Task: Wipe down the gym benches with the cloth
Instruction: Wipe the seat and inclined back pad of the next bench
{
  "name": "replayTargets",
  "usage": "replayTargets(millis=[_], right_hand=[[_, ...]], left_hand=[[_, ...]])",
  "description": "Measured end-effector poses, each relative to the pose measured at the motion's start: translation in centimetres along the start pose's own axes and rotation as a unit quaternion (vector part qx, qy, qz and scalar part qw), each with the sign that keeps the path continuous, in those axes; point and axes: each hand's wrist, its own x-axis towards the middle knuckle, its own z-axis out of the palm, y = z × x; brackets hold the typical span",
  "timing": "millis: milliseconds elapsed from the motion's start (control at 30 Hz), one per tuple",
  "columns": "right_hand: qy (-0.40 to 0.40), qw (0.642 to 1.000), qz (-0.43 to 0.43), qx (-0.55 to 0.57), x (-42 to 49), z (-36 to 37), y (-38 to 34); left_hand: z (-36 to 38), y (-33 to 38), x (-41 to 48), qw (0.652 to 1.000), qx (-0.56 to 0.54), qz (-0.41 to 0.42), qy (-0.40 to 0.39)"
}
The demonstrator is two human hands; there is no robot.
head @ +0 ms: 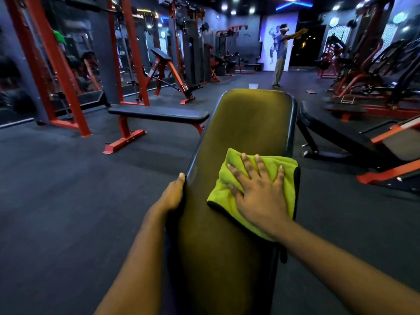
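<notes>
flat bench point(159, 114): far left, red frame, black pad, well apart from hands
left hand point(173, 194): clamped on left edge of near bench, thumb on top
near bench point(245, 123): dark pad, runs away from camera, centre
cloth point(234, 178): yellow-green, folded, flat on pad near right edge
right hand point(259, 192): palm down, fingers spread flat, pressing cloth, not clenched
person point(280, 55): far back, arms out

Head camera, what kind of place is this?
A gym, almost certainly. A padded bench runs ahead, a flat bench on a red frame stands to its left, and red racks and weight machines line both sides.
</notes>
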Motion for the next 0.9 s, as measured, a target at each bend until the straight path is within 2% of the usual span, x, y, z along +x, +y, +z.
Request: replayTargets(millis=[167,300,500,667,767,900], right_hand=[[-0.015,1.000,-0.005,-0.005,12.3,-1.7,2.4],[-0.050,0.998,-0.033,-0.004,17.8,-1.5,-0.4],[-0.041,0.982,-0.183,-0.003,11.1,0.5,-5.5],[-0.053,0.954,-0.296,0.002,1.6,1.5,-8.5],[-0.054,0.954,-0.293,0.018,-0.7,1.4,-7.2],[-0.015,0.983,-0.182,0.018,2.7,0.5,-2.9]], left_hand=[[-1.8,-4.1,-0.6,1.000,0.022,0.015,-0.008],[-2.5,-6.3,-4.1,1.000,0.024,0.005,-0.002],[-3.2,-8.2,-7.0,0.999,0.009,-0.036,-0.001],[-3.1,-10.9,-5.8,0.998,-0.004,-0.044,0.050],[-2.9,-10.6,-5.7,0.997,0.008,-0.051,0.054],[-2.5,-8.3,-6.1,0.997,0.039,-0.029,0.062]])
